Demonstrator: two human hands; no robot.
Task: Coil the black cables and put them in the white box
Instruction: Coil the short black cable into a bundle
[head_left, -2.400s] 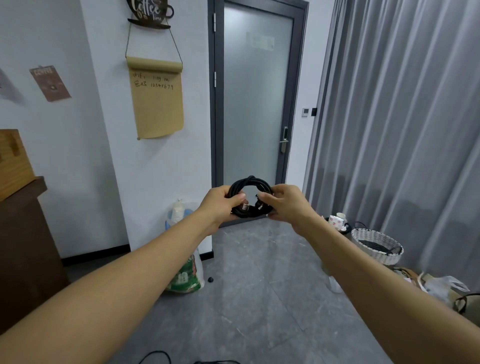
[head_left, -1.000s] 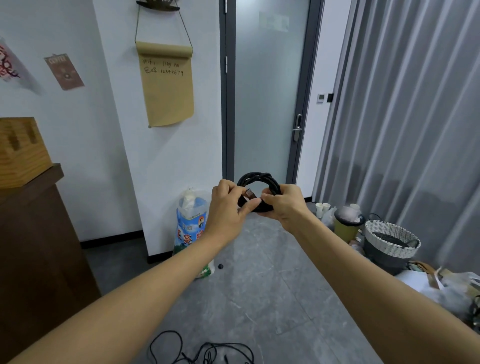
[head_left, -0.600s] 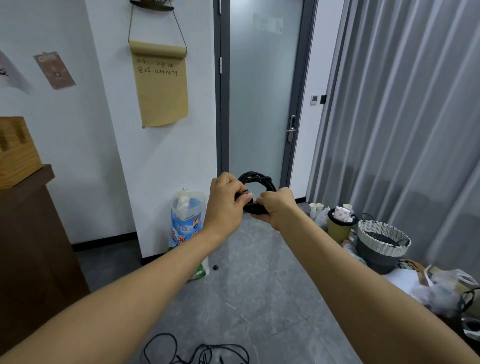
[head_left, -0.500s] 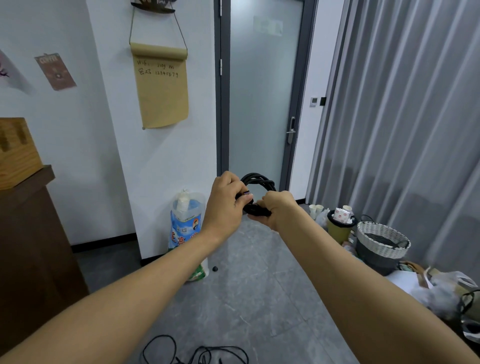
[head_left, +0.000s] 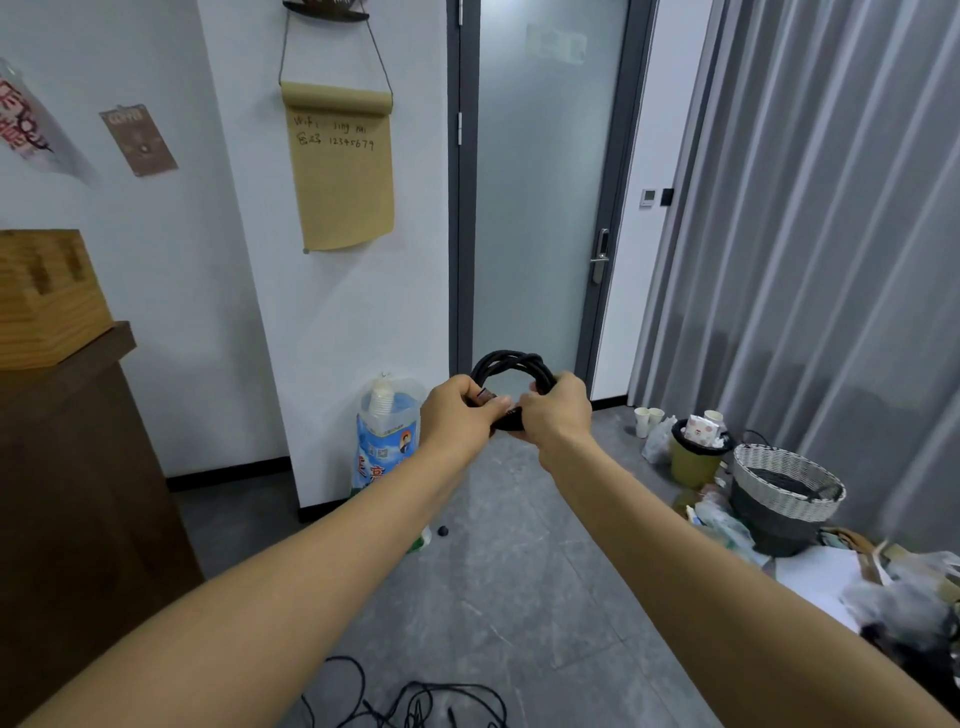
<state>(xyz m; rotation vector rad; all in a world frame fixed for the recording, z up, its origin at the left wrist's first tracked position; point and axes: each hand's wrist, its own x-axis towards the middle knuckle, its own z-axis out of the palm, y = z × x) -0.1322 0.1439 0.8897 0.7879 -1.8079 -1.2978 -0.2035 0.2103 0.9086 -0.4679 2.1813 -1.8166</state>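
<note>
Both hands, left (head_left: 457, 415) and right (head_left: 558, 413), grip one coiled cable (head_left: 511, 366); loose cables (head_left: 415, 704) on floor.

Evenly, softly lit through the frosted door (head_left: 540, 208); bowed by wide-angle distortion at edges; blurred lower right.

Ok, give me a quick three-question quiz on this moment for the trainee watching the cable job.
1. True or false: both hands grip the coiled cable.
2. Multiple choice: where is the loose cable not yet coiled? A) on the wooden cabinet B) on the floor near the person's feet C) in the woven basket
3. Short answer: can the white box be clearly made out in this view?

Key
1. True: the left hand and the right hand both hold the coil, chest high in front of the glass door.
2. B.
3. No; only a woven basket and clutter by the curtain.
</note>
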